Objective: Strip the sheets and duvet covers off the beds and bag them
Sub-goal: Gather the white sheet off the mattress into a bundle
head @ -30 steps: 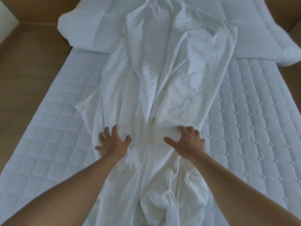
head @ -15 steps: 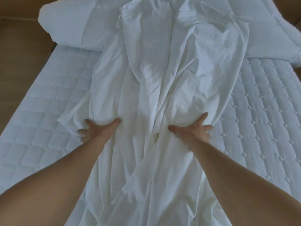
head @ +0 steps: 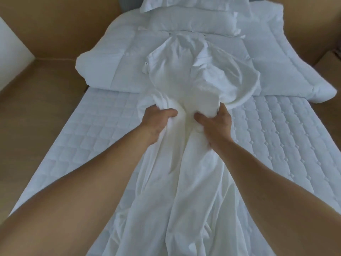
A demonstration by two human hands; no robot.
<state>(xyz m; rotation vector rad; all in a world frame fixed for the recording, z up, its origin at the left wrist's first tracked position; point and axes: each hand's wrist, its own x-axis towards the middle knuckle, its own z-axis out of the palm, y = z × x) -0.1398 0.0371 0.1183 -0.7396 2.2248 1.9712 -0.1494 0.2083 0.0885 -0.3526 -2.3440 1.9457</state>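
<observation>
A crumpled white sheet (head: 186, 174) runs in a long strip down the middle of the bed, from the duvet at the far end to the near edge. My left hand (head: 156, 120) and my right hand (head: 215, 124) each clutch a bunch of it at mid-bed, thumbs facing each other, with a puffed fold of cloth rising between and beyond them. Under the sheet lies the quilted mattress pad (head: 88, 133), bare on both sides. A bare white duvet (head: 120, 67) lies folded across the far half of the bed.
White pillows (head: 193, 23) are stacked at the head of the bed beyond the duvet. Tan floor (head: 36, 93) runs along the left side of the bed, with a white wall corner (head: 13, 47) at far left. More tan surface shows at far right.
My hands went from flat and spread on the sheet to closed fists gathering it, and drew closer together. The far part of the sheet has bunched toward me, exposing more duvet.
</observation>
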